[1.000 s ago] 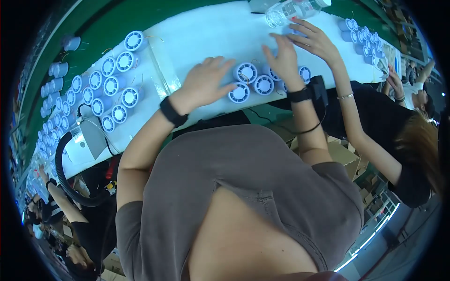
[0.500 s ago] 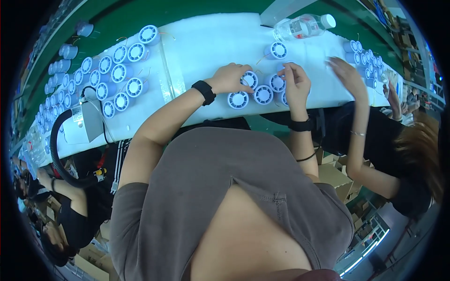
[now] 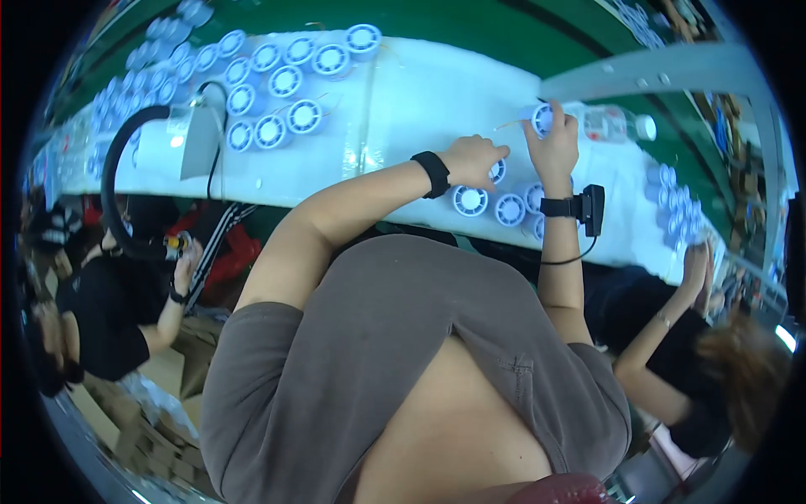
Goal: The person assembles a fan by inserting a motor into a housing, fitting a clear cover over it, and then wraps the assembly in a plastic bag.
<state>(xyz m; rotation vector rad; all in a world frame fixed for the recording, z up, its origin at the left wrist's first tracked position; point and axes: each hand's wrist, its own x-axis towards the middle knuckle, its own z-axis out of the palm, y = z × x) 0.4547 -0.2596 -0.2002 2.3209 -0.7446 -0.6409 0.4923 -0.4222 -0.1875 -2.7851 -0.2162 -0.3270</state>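
At the far side of the white table, my right hand (image 3: 555,155) has its fingers round a pale cylinder (image 3: 541,120) with a slotted round top and thin wires at its side. My left hand (image 3: 473,161) curls over another such cylinder (image 3: 498,171) nearer to me, partly covering it. Just in front of that one stand more of the same kind, among them a slotted cylinder (image 3: 470,201) and another cylinder (image 3: 509,210). Some beside my right wrist are partly hidden by it. Black bands circle both my wrists.
Rows of like cylinders (image 3: 285,81) stand to the left, past a taped seam. A grey box with a black hose (image 3: 126,160) is at the left. A clear bottle (image 3: 613,123) lies by a metal post (image 3: 655,74). Co-workers sit on both sides; more cylinders (image 3: 672,197) stand right.
My right hand has moved away from me, from the near group to the far cylinder. My left hand stays at its cylinder. The view has shifted, and the right co-worker's reaching arm has drawn back.
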